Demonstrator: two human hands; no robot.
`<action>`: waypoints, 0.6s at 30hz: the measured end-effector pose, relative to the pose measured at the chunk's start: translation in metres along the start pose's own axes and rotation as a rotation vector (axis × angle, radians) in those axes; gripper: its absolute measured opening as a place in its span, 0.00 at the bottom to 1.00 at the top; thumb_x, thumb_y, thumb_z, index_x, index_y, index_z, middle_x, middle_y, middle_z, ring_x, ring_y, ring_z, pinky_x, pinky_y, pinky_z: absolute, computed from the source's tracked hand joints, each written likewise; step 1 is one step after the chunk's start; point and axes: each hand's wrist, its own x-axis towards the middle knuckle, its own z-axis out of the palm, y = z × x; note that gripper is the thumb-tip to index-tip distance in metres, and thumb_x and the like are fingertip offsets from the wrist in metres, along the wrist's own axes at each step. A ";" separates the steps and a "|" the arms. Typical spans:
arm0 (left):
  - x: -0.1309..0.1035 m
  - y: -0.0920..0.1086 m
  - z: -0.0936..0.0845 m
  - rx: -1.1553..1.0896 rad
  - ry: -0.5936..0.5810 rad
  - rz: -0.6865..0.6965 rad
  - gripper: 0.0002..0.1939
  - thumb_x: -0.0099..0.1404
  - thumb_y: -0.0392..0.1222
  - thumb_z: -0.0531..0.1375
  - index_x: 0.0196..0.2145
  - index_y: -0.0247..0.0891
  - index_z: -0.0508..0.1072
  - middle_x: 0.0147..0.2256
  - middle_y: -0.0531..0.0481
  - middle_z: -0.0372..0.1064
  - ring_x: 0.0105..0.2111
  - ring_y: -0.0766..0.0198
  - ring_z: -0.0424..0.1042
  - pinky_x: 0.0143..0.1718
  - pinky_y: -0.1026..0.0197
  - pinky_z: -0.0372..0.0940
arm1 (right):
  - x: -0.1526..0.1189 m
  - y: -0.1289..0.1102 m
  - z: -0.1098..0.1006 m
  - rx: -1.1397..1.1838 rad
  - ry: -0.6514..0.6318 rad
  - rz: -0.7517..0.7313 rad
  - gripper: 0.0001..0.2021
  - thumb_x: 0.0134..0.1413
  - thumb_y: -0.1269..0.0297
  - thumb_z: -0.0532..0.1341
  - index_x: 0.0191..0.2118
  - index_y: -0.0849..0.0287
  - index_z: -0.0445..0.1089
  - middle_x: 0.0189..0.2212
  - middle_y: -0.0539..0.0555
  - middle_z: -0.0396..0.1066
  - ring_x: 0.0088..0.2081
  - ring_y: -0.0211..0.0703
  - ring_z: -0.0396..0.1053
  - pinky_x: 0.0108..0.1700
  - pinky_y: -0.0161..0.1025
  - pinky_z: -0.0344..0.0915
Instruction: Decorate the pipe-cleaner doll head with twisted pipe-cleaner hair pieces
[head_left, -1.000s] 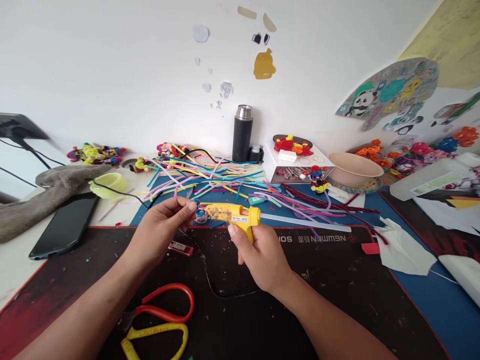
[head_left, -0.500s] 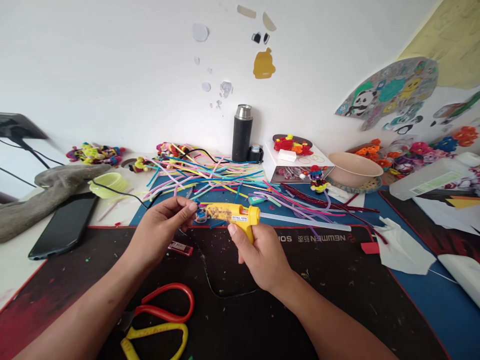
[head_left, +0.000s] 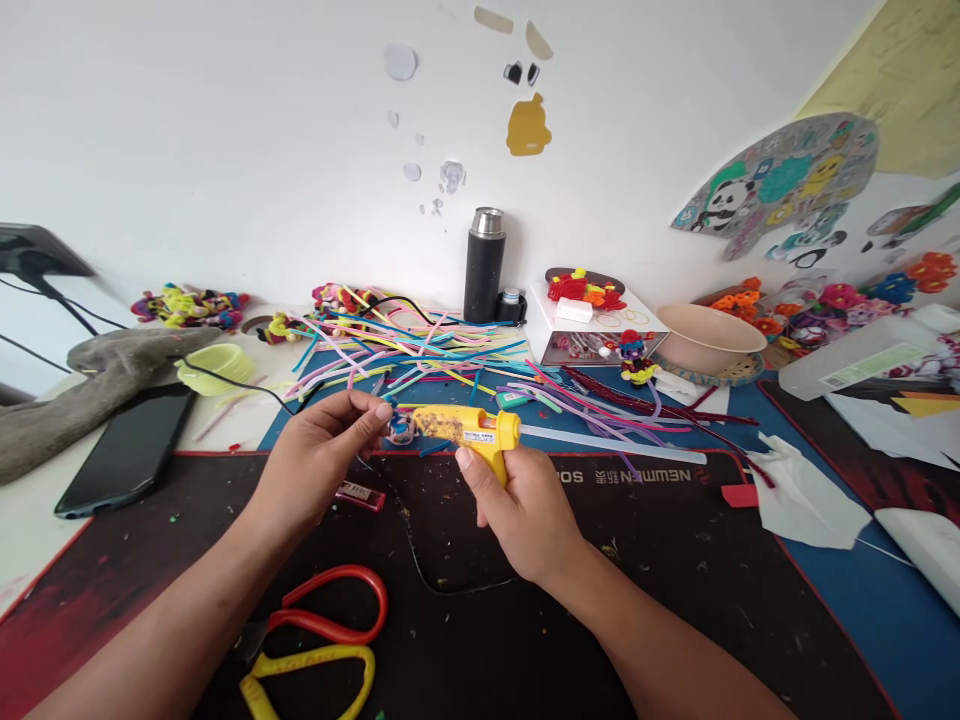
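My right hand (head_left: pixel 521 505) is wrapped round the handle of a yellow hot glue gun (head_left: pixel 454 425). A long translucent glue stick (head_left: pixel 607 442) sticks out of the gun's back end, and its nozzle points left. Between thumb and fingertips, my left hand (head_left: pixel 334 445) pinches a small piece with blue and pale parts (head_left: pixel 401 428); most of it is hidden, so its kind is unclear. The gun's tip is right at this piece, but whether they touch I cannot tell. Below my left hand lies a small red-edged packet (head_left: pixel 361 496) on the dark mat (head_left: pixel 480 640).
Scissors (head_left: pixel 330 605) with red and yellow handles lie at the front left. A phone (head_left: pixel 127 450) is farther left. Behind my hands spread many pipe cleaners (head_left: pixel 420 345), with a black thermos (head_left: pixel 485 265), a white box (head_left: pixel 592 325) and a beige bowl (head_left: pixel 709 340) beyond.
Almost nothing differs. Both hands keep their grip and place; the blue and pale piece has shifted or turned very slightly at the gun's tip.
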 end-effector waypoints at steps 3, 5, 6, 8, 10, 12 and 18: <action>0.000 -0.002 -0.001 0.004 0.004 0.005 0.26 0.60 0.68 0.72 0.32 0.41 0.78 0.27 0.53 0.71 0.28 0.62 0.67 0.32 0.60 0.63 | 0.000 0.000 0.000 -0.001 -0.002 0.002 0.26 0.72 0.46 0.57 0.22 0.53 0.60 0.14 0.49 0.64 0.19 0.39 0.65 0.27 0.40 0.55; 0.000 -0.002 -0.001 0.011 0.003 0.007 0.25 0.60 0.67 0.72 0.32 0.41 0.78 0.27 0.53 0.71 0.28 0.62 0.67 0.32 0.60 0.63 | 0.000 0.000 -0.001 -0.004 -0.001 0.009 0.26 0.71 0.45 0.57 0.22 0.53 0.60 0.14 0.49 0.65 0.19 0.39 0.65 0.27 0.40 0.55; 0.000 -0.002 -0.001 0.016 0.003 0.009 0.25 0.60 0.67 0.72 0.32 0.41 0.78 0.27 0.53 0.71 0.28 0.62 0.67 0.32 0.60 0.63 | -0.001 -0.001 -0.001 -0.005 -0.001 0.011 0.26 0.71 0.45 0.57 0.23 0.53 0.60 0.14 0.49 0.65 0.19 0.40 0.65 0.27 0.40 0.55; 0.000 -0.002 -0.001 0.028 0.006 0.011 0.25 0.61 0.67 0.71 0.32 0.41 0.78 0.27 0.53 0.70 0.28 0.62 0.67 0.33 0.60 0.63 | -0.001 -0.001 -0.001 -0.004 -0.004 0.011 0.26 0.71 0.45 0.57 0.23 0.53 0.61 0.14 0.49 0.64 0.19 0.40 0.66 0.27 0.40 0.55; 0.000 -0.001 -0.001 0.035 0.011 0.014 0.25 0.61 0.67 0.71 0.32 0.41 0.78 0.26 0.53 0.70 0.28 0.61 0.66 0.32 0.60 0.63 | -0.001 -0.001 -0.001 0.001 -0.009 0.007 0.25 0.71 0.45 0.56 0.23 0.53 0.61 0.14 0.49 0.64 0.20 0.40 0.66 0.27 0.40 0.56; 0.000 0.000 -0.001 0.039 0.015 0.015 0.25 0.60 0.68 0.71 0.32 0.41 0.78 0.26 0.53 0.70 0.28 0.61 0.66 0.32 0.59 0.63 | -0.001 -0.001 0.000 0.002 -0.018 0.010 0.25 0.71 0.45 0.56 0.23 0.53 0.61 0.15 0.49 0.65 0.20 0.40 0.66 0.27 0.40 0.56; -0.001 0.000 -0.001 0.042 0.019 0.005 0.25 0.61 0.68 0.71 0.33 0.41 0.78 0.26 0.54 0.70 0.28 0.62 0.66 0.32 0.60 0.63 | -0.002 -0.002 0.000 -0.013 -0.027 0.014 0.24 0.71 0.45 0.56 0.24 0.53 0.61 0.15 0.49 0.65 0.20 0.40 0.66 0.27 0.39 0.55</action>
